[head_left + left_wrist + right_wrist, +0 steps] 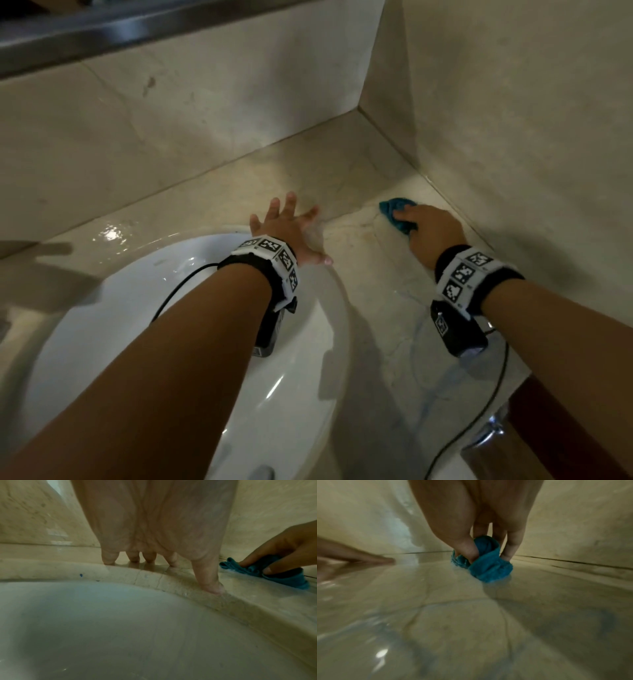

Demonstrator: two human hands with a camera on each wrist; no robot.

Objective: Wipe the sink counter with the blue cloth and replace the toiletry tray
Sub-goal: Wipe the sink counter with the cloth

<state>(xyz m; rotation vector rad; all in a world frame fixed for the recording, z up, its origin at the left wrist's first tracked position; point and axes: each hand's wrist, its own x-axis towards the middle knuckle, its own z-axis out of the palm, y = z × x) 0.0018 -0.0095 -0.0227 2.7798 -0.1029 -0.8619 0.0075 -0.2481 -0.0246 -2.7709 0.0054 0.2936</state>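
A bunched blue cloth [394, 214] lies on the beige marble counter [359, 260] near the right wall. My right hand [430, 228] grips the blue cloth [488, 563] with thumb and fingers curled round it and presses it onto the wet stone. My left hand [291, 228] rests flat on the counter just behind the sink rim, fingers spread and straight, holding nothing. From the left wrist the left fingertips [212, 586] touch the counter edge, with the cloth [267, 572] off to the right. No toiletry tray is in view.
A white sink basin [144, 308] fills the lower left. Marble walls [513, 120] close the counter at the back and right, meeting in a corner. A chrome fitting [493, 431] and dark wood edge sit at the lower right. The counter is wet and glossy.
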